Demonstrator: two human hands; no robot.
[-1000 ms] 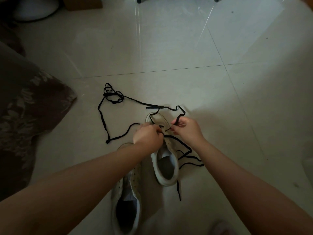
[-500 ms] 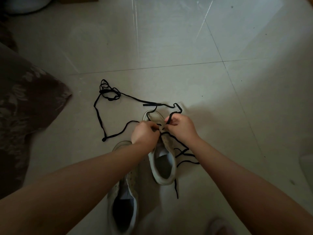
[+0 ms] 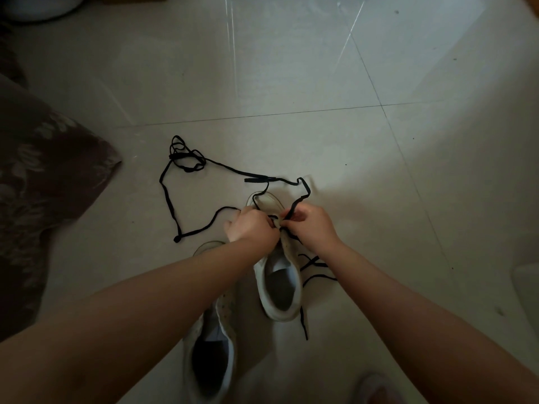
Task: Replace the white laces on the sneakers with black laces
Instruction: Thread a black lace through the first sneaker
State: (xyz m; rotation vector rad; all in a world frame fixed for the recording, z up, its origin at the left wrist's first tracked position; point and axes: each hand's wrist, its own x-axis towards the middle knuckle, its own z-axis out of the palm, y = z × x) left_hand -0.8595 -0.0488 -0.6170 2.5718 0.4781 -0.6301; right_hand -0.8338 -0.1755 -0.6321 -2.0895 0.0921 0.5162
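Note:
Two white sneakers stand on the tiled floor. The far sneaker has a black lace partly threaded near its toe. My left hand grips that sneaker's left eyelet side. Pinching the black lace just right of the tongue is my right hand. Loose lace ends trail out to the sneaker's right. The near sneaker lies under my left forearm with no lace visible. A second black lace sprawls on the floor to the left in loops.
A brown patterned cushion or blanket fills the left edge. A pale object sits at the right edge and a foot or slipper shows at the bottom. A round white base stands at the far left.
My right hand has drawn in toward the left hand over the sneaker's eyelets, carrying the lace with it. The view has shifted slightly.

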